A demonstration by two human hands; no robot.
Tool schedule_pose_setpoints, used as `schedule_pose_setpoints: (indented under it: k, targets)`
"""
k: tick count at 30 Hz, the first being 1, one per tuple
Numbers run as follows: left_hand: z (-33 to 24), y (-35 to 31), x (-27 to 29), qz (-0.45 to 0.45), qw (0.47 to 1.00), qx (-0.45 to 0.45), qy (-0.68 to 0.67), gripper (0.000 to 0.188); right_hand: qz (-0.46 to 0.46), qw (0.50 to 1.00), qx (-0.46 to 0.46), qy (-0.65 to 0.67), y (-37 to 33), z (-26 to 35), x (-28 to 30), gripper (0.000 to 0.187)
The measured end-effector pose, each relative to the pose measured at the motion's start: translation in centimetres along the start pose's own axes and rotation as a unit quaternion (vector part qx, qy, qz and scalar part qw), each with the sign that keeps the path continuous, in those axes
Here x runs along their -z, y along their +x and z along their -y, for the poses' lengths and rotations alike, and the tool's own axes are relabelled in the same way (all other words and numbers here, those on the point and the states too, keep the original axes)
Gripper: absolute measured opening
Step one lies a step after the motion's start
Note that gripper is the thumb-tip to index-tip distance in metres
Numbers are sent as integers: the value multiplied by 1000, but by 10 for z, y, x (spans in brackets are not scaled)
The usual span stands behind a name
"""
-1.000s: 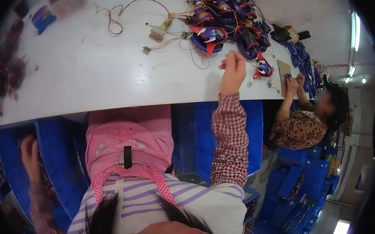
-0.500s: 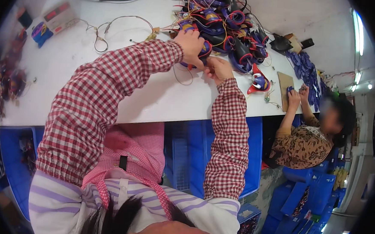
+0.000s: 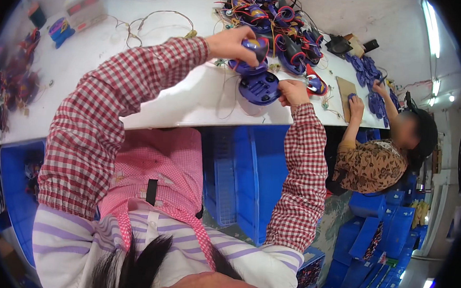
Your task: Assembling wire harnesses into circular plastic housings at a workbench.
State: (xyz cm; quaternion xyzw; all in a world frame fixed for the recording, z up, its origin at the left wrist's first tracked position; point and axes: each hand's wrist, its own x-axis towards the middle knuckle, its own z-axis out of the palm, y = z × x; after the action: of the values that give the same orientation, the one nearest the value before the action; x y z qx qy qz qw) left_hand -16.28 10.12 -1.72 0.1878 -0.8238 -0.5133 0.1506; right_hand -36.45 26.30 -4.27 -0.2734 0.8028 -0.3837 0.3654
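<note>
In my left hand [image 3: 231,45] is a purple toy body [image 3: 253,49] with a yellow-orange patch, my fingers curled over its top. My right hand [image 3: 294,92] pinches the edge of a purple oval toy base [image 3: 259,87] with black round pieces and slots on its face. The base is tilted toward me just below the toy body; whether the two touch I cannot tell. A thin wire hangs down beside them over the white table [image 3: 191,102]. Right of the base, a red and purple toy part [image 3: 316,85] lies near my right hand.
Behind my hands is a heap of purple, black and red toy parts with wires [image 3: 270,19]. A cable [image 3: 159,14] loops at the back left. On the right a co-worker [image 3: 380,158] handles purple pieces beside a brown board [image 3: 345,98]. Blue bins [image 3: 268,172] stand below the table.
My hands have drawn apart, the right moving right and slightly nearer. The oval base now shows its face between them, below the toy body. The co-worker's farther hand has lifted toward the purple pile.
</note>
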Motion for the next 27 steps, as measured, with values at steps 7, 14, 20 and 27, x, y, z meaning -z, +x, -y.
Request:
schedule_pose_setpoints:
  k: [7,14,20,27]
  targets:
    - [-60,-31,54,-60,978,-64,-189,59,-113,957,162,-210,-23,-3,21,27]
    - [-115,-142,106,-41,978,62,-195,66,-93,965,226,-98,-58,14,72,28]
    - [-75,-239,161,-104,950,-158,248,69,21,958,264,108,-118,35,22,25]
    - [20,-320,169,-141,758,-66,633,62,199,926,275,163,-131,28,-135,23]
